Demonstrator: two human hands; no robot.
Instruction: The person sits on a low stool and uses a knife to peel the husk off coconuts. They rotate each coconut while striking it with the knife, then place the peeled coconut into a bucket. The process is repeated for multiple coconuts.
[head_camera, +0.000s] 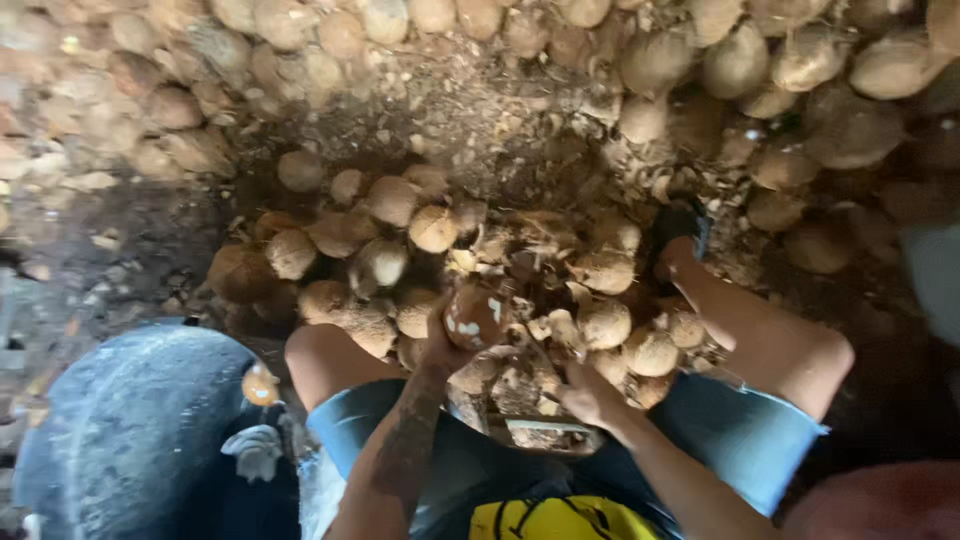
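I sit among husked coconuts on the ground, knees apart in blue shorts. My left hand (445, 345) grips a brown coconut (475, 315) with white chipped patches, held up between my knees. My right hand (590, 395) is lower, closed around something small near a flat board (545, 428); what it holds is blurred, possibly a tool handle. A heap of coconuts (400, 240) lies just beyond my hands.
Piles of coconuts (760, 60) ring the far and right sides. Husk scraps and dirt (480, 130) cover the middle ground. A large dark blue tub (130, 420) stands at my left. My right foot in a dark sandal (680, 225) rests among the coconuts.
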